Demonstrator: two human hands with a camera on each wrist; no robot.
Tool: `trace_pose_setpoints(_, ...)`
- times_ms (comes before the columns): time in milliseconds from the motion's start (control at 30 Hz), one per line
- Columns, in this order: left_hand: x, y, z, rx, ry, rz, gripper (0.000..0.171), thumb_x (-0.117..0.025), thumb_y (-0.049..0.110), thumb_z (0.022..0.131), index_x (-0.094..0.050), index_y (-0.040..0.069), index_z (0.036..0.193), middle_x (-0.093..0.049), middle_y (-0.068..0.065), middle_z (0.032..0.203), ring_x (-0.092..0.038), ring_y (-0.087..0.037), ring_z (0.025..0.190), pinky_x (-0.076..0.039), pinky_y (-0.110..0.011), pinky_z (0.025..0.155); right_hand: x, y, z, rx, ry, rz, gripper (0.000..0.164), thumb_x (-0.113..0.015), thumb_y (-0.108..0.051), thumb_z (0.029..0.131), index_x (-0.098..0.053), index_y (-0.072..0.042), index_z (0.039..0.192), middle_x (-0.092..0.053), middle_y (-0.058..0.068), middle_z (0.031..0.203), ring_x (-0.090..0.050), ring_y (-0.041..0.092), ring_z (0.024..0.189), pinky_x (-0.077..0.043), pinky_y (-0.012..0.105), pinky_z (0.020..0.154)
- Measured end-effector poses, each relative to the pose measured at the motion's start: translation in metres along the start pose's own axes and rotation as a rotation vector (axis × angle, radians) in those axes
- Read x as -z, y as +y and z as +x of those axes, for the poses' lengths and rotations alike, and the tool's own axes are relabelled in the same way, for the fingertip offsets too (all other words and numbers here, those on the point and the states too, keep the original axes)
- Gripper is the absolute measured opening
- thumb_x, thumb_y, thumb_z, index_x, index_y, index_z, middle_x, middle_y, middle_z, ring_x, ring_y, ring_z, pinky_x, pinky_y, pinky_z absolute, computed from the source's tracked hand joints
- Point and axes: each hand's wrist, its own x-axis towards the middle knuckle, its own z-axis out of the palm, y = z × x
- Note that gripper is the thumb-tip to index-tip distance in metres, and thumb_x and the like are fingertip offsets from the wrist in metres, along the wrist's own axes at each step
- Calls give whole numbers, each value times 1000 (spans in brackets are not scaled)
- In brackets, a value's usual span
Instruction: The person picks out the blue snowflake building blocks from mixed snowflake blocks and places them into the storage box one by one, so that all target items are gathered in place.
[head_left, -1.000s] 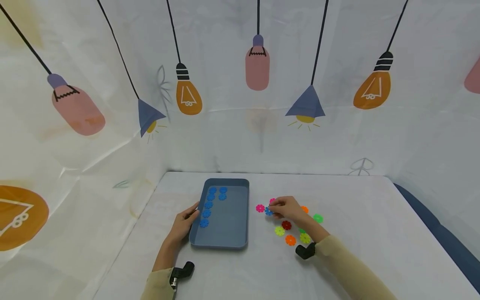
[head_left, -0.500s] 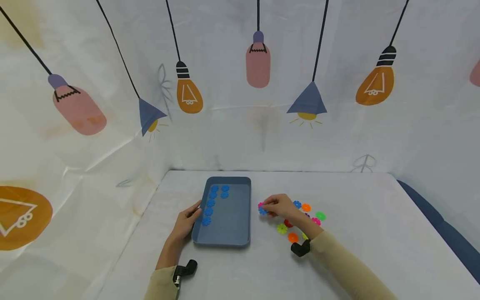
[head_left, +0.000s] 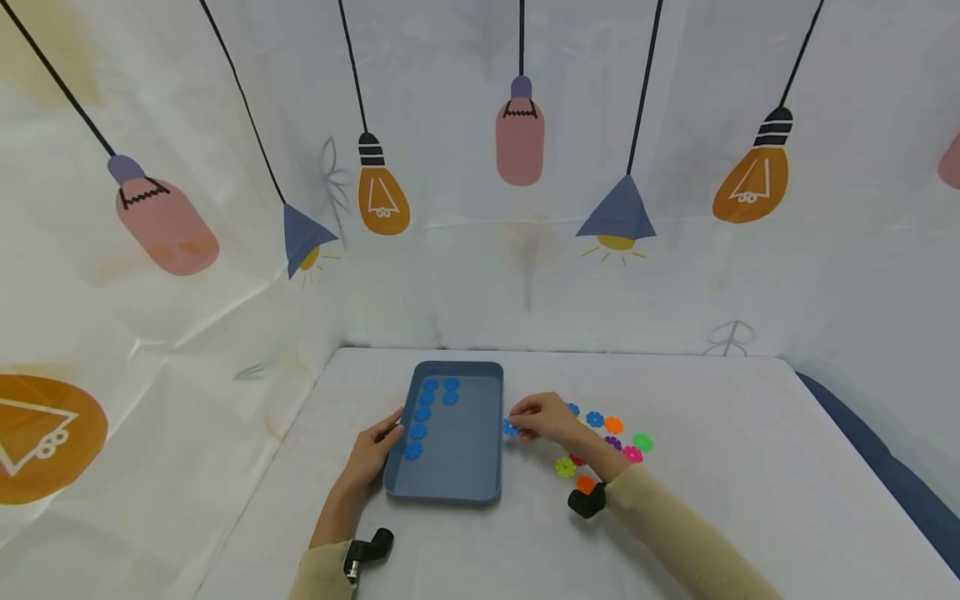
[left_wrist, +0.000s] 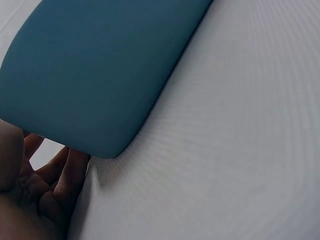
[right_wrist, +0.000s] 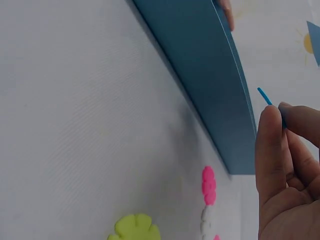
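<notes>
A blue-grey tray (head_left: 467, 460) lies on the white table, with several blue flower-shaped discs (head_left: 417, 431) along its left side and upper part. My left hand (head_left: 369, 454) grips the tray's left edge, the thumb at the rim; in the left wrist view its fingers (left_wrist: 65, 175) are partly hidden behind the tray wall. Thumb and fingertips of my right hand (head_left: 546, 418) pinch another blue flower-shaped disc (head_left: 510, 427) close to the tray's right rim. In the right wrist view that disc (right_wrist: 264, 96) appears edge-on, raised above the table.
Right of the tray lie several loose flower discs: yellow-green (head_left: 566, 467), orange (head_left: 613, 425), green (head_left: 642, 442), pink (head_left: 632, 454), purple (head_left: 612, 442) and blue (head_left: 595, 419). My right forearm hides some. A printed sheet (head_left: 465, 275) stands behind the table.
My right hand has carried the blue disc leftward from the loose discs to the tray's right rim. My left hand keeps its grip on the tray.
</notes>
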Motion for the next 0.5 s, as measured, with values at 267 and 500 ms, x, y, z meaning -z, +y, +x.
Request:
trace_pose_setpoints(267, 0, 0, 0, -7, -13, -15, 48, -59, 26, 99, -49, 14, 144, -47, -19, 142, -39, -34, 134, -31, -51, 108, -10, -5, 10, 44, -32, -1, 18, -72, -14, 90, -70, 0, 100, -69, 13, 86, -67, 28, 73, -57, 36, 69)
trace_pose_setpoints(500, 0, 0, -1, -3, -15, -17, 48, -60, 27, 98, -50, 15, 144, -49, -18, 141, -40, -33, 134, -31, -50, 108, -21, -10, 16, 26, -36, 13, 16, -72, -12, 89, -70, 1, 98, -68, 10, 83, -65, 18, 66, -57, 38, 70)
